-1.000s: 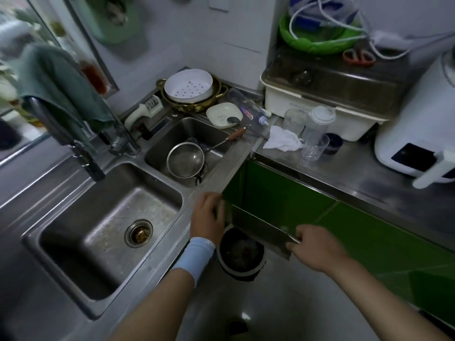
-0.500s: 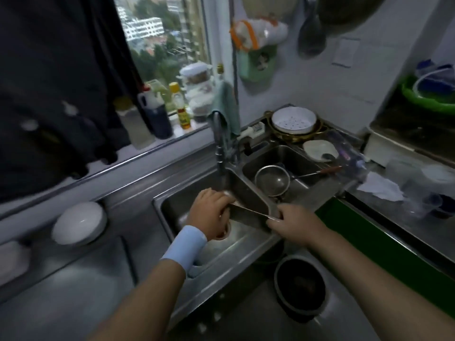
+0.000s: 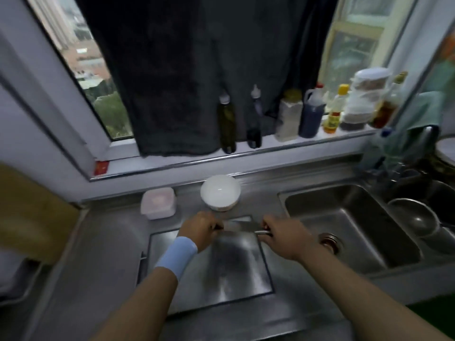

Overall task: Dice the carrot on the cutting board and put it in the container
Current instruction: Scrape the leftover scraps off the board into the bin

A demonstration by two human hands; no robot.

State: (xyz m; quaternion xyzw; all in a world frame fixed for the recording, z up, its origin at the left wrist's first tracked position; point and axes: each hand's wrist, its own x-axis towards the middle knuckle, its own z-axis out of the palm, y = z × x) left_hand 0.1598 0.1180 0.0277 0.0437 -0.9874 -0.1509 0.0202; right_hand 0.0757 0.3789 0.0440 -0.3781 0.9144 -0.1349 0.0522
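Observation:
My right hand (image 3: 280, 236) grips the handle of a cleaver (image 3: 237, 226), which lies level over the far edge of a square steel board (image 3: 221, 269) set in the counter. At the blade's other end, my left hand (image 3: 200, 230) has its fingers curled round the tip and wears a light blue wristband. A white bowl (image 3: 220, 195) stands just behind the blade. A lidded clear plastic container (image 3: 158, 203) sits to its left. No carrot shows anywhere, and the picture is blurred.
A steel sink (image 3: 352, 225) opens to the right, with a metal strainer (image 3: 413, 217) in the basin beyond. Bottles (image 3: 227, 121) and jars line the window sill. A wooden board (image 3: 29, 212) stands at the far left.
The view has swung left from the sink to the counter. Both hands carried the cleaver from above the floor bin, across the sink, to the steel board.

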